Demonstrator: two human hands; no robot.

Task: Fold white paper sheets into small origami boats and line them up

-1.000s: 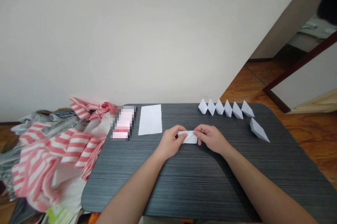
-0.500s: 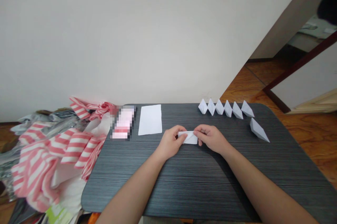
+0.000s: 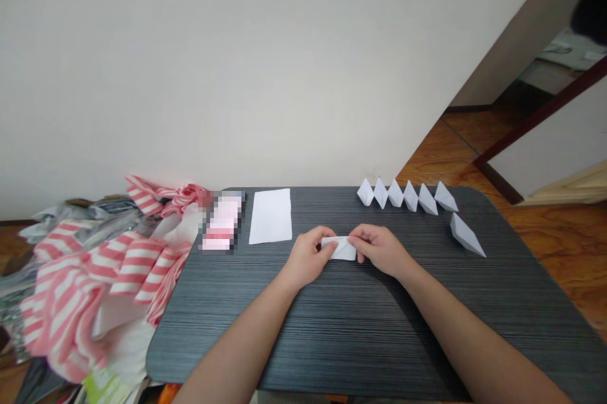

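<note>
Between my two hands is a small piece of folded white paper [image 3: 344, 249], with a diagonal crease or fold edge across its face. My left hand [image 3: 310, 255] pinches its left end, thumb on top. At the upper right corner, my right hand [image 3: 379, 249] grips it between thumb and fingers. The paper is just above or on the dark table [image 3: 303, 328]; I cannot tell which. A white stack or sheet of paper [image 3: 270, 216] lies flat to the left, beyond my left hand.
Several folded white paper shapes [image 3: 395, 193] stand in a row at the table's back right. Another folded paper shape [image 3: 465, 235] lies nearer, to their right. A blurred pink item [image 3: 222, 222] sits at the left edge. Striped cloth [image 3: 123, 265] is heaped beside the table.
</note>
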